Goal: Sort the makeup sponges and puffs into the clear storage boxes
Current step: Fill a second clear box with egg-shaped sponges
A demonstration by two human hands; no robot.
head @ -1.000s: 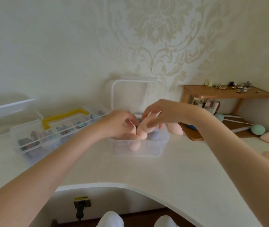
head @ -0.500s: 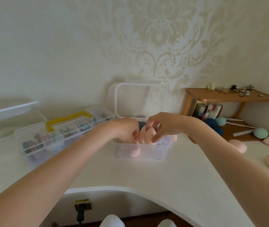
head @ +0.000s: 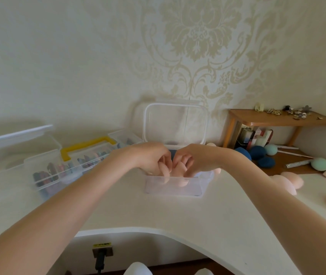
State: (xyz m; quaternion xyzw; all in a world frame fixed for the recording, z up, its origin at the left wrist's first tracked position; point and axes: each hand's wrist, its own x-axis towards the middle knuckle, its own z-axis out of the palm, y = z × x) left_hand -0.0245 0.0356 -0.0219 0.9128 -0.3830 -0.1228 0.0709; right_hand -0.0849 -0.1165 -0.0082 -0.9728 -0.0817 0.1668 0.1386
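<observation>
A small clear storage box (head: pixel 173 189) stands mid-desk with its lid (head: pixel 175 124) tipped up against the wall. Inside lie several peach makeup sponges (head: pixel 183 182) and something dark blue at the back. Both hands reach down into the box. My left hand (head: pixel 154 157) curls its fingers over the peach sponges on the left side. My right hand (head: pixel 195 157) curls its fingers round a peach sponge in the middle. The two hands almost touch, and they hide most of the contents.
Loose on the right lie dark blue puffs (head: pixel 257 152), teal sponges (head: pixel 320 163) and peach sponges (head: pixel 293 179). A wooden corner shelf (head: pixel 277 120) holds trinkets. At the left stands a clear organiser with a yellow handle (head: pixel 86 147). The desk's front edge curves inward.
Both hands have dropped from above the box down into it, carrying the peach sponges with them. The view has tilted slightly downward and left.
</observation>
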